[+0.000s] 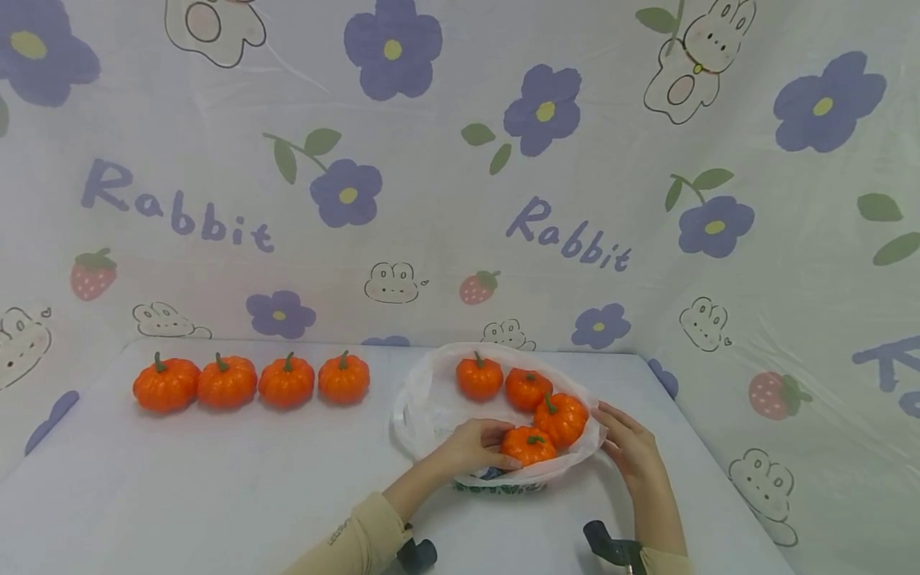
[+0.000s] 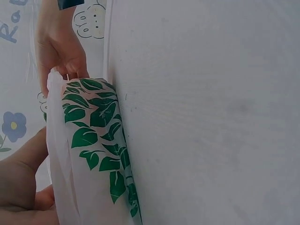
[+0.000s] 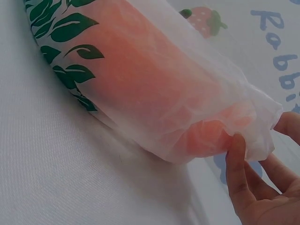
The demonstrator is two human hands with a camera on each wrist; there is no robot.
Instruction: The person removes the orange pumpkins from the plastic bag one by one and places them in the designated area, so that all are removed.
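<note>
A white plastic bag (image 1: pixel 424 399) with a green leaf print (image 2: pixel 93 140) lies open on the table and holds several small orange pumpkins. My left hand (image 1: pixel 477 447) reaches over its near rim and curls its fingers round the nearest pumpkin (image 1: pixel 532 447). Behind that one sit three more (image 1: pixel 562 419), (image 1: pixel 527 389), (image 1: pixel 479 377). My right hand (image 1: pixel 621 435) pinches the bag's right rim between thumb and fingers (image 3: pixel 236 164). In the right wrist view, orange fruit (image 3: pixel 206 136) shows through the thin film. The left wrist view has my left hand (image 2: pixel 18 183) beside the bag.
A row of several more pumpkins (image 1: pixel 227 382) stands on the white table (image 1: pixel 216 495) at the back left. A rabbit-and-flower printed cloth (image 1: pixel 431 200) walls the back and right side. The table's right edge runs close to my right hand.
</note>
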